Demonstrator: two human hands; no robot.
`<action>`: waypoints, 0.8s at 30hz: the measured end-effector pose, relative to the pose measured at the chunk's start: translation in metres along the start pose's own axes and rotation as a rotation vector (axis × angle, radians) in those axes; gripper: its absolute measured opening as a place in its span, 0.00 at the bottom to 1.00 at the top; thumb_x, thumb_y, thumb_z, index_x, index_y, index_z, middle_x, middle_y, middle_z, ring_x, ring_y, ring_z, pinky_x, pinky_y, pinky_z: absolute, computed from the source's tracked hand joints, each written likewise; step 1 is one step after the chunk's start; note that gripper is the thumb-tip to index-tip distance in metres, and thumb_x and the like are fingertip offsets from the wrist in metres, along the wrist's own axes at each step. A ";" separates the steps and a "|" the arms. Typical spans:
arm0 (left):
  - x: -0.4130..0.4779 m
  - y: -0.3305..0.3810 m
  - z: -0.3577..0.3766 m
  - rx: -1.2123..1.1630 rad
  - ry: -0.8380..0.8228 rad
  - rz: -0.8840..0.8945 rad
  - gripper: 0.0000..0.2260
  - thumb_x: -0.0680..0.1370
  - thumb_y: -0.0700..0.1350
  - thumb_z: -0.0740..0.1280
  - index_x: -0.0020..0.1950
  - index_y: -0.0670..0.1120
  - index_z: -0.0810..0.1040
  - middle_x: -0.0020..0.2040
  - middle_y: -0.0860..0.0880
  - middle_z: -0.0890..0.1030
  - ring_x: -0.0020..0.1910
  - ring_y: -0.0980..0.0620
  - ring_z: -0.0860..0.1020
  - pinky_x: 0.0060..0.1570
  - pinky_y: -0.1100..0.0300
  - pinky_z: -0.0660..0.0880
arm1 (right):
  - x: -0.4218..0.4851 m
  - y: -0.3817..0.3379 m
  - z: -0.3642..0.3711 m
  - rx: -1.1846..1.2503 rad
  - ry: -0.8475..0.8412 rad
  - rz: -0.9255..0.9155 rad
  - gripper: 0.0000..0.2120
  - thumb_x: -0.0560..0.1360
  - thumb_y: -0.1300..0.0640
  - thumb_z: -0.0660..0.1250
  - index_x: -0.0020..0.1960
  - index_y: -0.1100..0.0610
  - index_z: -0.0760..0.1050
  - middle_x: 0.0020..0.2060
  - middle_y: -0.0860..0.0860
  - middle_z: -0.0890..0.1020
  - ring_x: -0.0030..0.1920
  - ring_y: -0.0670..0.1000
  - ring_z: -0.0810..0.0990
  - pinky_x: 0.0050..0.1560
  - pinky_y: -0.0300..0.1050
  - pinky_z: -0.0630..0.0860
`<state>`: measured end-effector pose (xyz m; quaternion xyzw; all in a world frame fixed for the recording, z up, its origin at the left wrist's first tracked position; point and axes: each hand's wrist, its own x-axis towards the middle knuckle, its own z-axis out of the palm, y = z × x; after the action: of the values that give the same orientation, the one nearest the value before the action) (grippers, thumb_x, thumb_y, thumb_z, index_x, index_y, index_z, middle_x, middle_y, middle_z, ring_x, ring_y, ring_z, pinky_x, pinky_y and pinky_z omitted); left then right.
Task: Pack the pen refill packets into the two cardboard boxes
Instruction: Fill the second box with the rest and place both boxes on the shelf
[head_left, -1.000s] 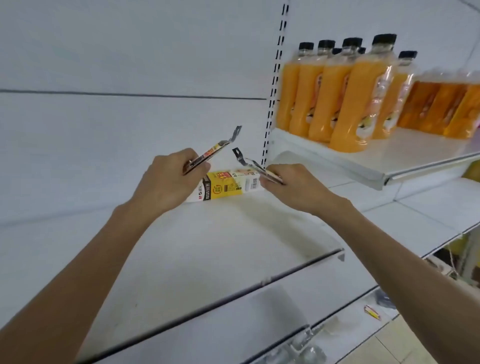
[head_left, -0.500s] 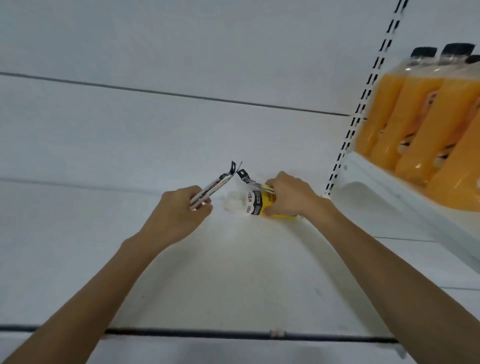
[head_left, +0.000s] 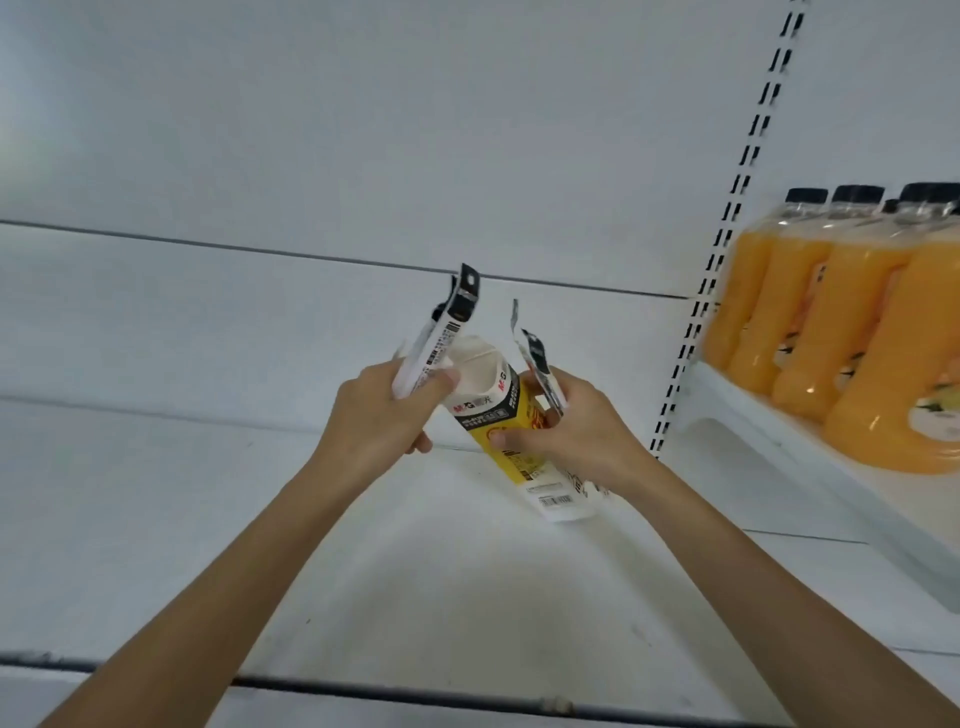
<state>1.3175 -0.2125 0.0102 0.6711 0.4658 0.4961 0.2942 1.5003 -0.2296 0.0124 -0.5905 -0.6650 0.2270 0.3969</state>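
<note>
My left hand (head_left: 382, 410) pinches refill packets (head_left: 441, 332) upright; my right hand (head_left: 576, 431) clamps the tilted cardboard box (head_left: 498, 410) and another packet (head_left: 540, 366) between them.

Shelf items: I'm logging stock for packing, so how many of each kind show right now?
Cardboard box: 1
Refill packets held in the hands: 2, left and right
Orange juice bottles: at least 4, some cut off
Total: at least 7
</note>
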 end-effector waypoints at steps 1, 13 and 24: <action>0.000 0.004 0.001 -0.012 -0.036 0.014 0.05 0.74 0.53 0.66 0.46 0.54 0.77 0.34 0.50 0.80 0.22 0.58 0.75 0.27 0.68 0.71 | 0.000 0.000 -0.001 0.061 0.009 0.014 0.19 0.62 0.53 0.79 0.48 0.47 0.73 0.43 0.45 0.82 0.43 0.46 0.82 0.49 0.45 0.79; 0.004 0.027 0.007 -0.092 -0.153 0.154 0.04 0.74 0.48 0.67 0.43 0.57 0.73 0.32 0.55 0.73 0.23 0.63 0.71 0.24 0.72 0.67 | -0.001 -0.029 -0.063 0.946 0.226 -0.143 0.06 0.76 0.65 0.59 0.47 0.62 0.75 0.36 0.54 0.78 0.22 0.43 0.64 0.24 0.35 0.65; 0.019 0.034 0.010 -0.172 -0.235 0.118 0.03 0.74 0.46 0.67 0.47 0.52 0.75 0.28 0.57 0.75 0.22 0.62 0.73 0.25 0.71 0.68 | 0.035 -0.080 -0.019 0.832 0.288 -0.175 0.10 0.77 0.68 0.55 0.42 0.57 0.70 0.33 0.50 0.77 0.32 0.45 0.77 0.37 0.40 0.77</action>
<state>1.3391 -0.2081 0.0434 0.7232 0.3436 0.4686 0.3732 1.4671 -0.2148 0.0944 -0.3477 -0.5025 0.3562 0.7069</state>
